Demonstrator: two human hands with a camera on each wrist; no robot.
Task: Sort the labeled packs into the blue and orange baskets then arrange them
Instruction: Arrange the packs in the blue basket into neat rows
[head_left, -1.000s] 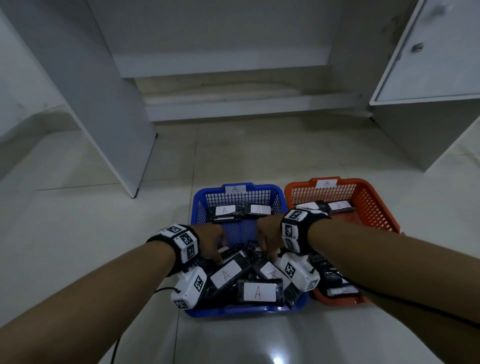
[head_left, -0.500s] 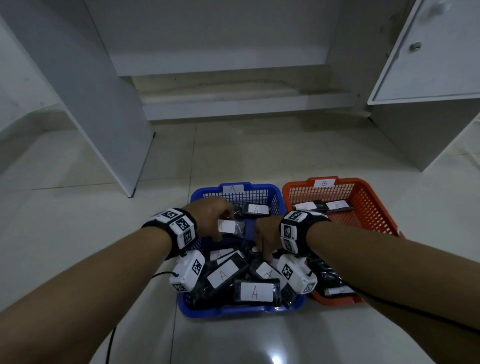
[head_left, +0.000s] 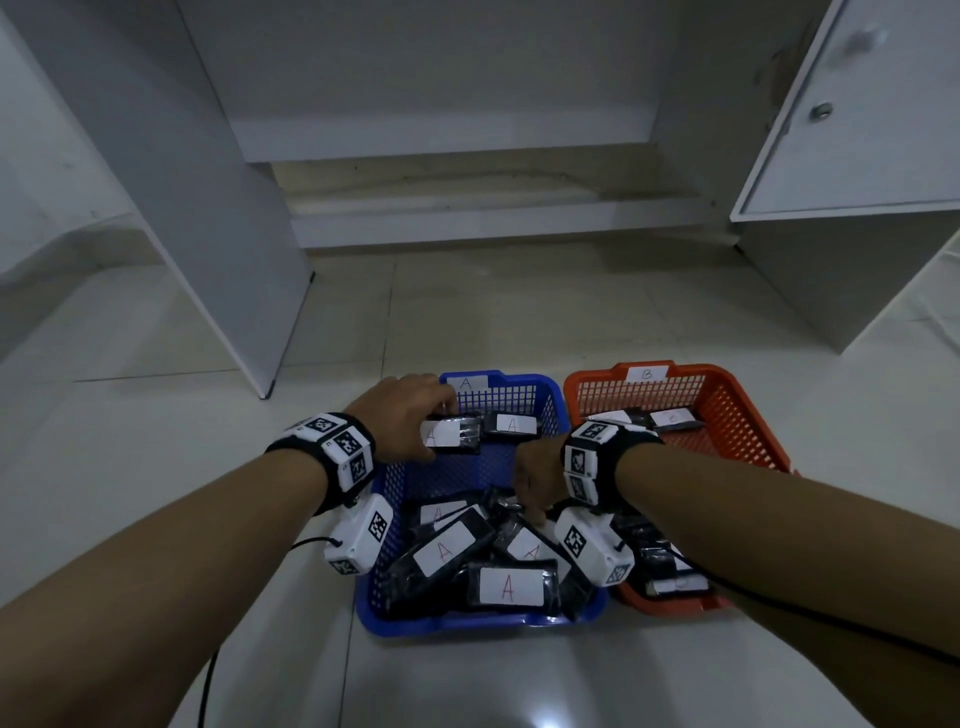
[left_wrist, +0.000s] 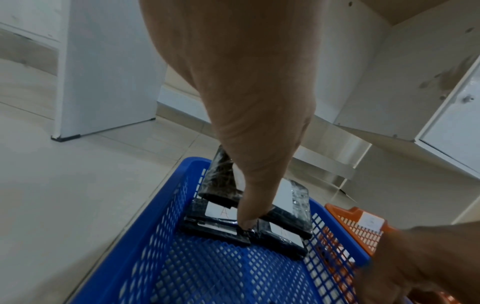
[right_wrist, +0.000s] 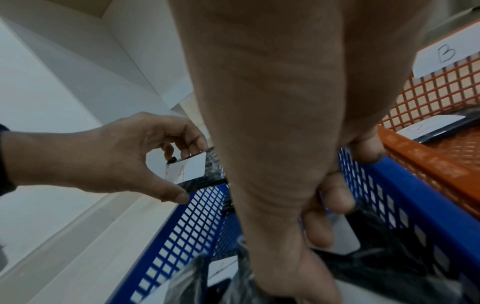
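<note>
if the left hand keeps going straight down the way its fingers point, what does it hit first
Probably the flat A-labeled packs already lying at the far end of the blue basket. The left hand holds another A pack just above them, so that pack would likely touch first; depth is unclear.

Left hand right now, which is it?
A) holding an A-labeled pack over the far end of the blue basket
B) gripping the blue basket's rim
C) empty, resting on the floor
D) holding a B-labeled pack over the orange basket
A: the left hand pinches a black pack with a white A label above the far end of the blue basket, where other A packs already lie.
</note>
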